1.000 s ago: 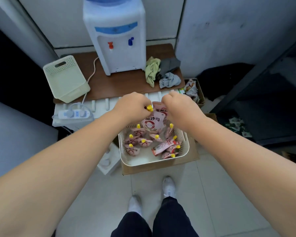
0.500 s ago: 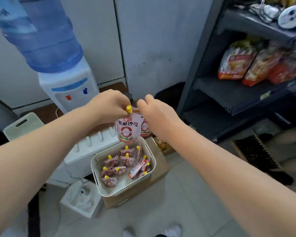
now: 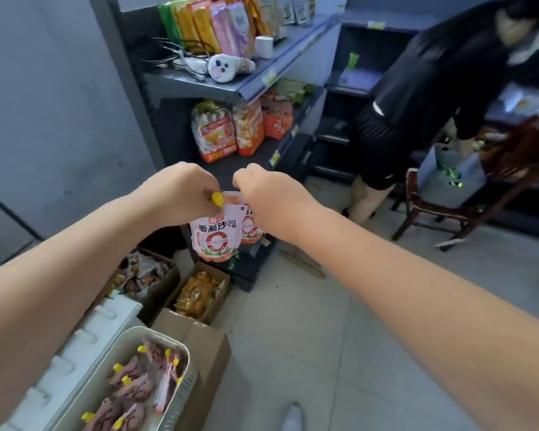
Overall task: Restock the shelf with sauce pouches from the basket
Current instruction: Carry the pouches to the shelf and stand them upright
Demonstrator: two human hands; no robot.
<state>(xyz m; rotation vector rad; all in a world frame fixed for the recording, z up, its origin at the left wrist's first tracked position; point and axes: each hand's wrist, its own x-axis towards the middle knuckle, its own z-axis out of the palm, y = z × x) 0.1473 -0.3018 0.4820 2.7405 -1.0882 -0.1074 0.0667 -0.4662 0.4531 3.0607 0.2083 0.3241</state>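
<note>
Bottom left, the white slotted plastic basket (image 3: 184, 393) sat low on a cardboard box, well below the hands, with a batch of pink yellow-capped sauce pouches (image 3: 131, 387) left inside. A second ago the hands were right over it; since then the view had swung off the basket toward the racks and both hands had carried their load up and away. The left hand (image 3: 181, 191) had its fingers curled tight, pinching the yellow cap of a pink-and-white tomato sauce pouch (image 3: 217, 234) that hung free. The right hand (image 3: 271, 197) was curled on the top of a second matching pouch (image 3: 252, 230) just behind it, the pinch itself hidden. Both hung in front of the dark metal shelf (image 3: 255, 157), not yet on it. Likely transport nearly done, placing next. Far right, another person in black (image 3: 417, 98) bent away.
</note>
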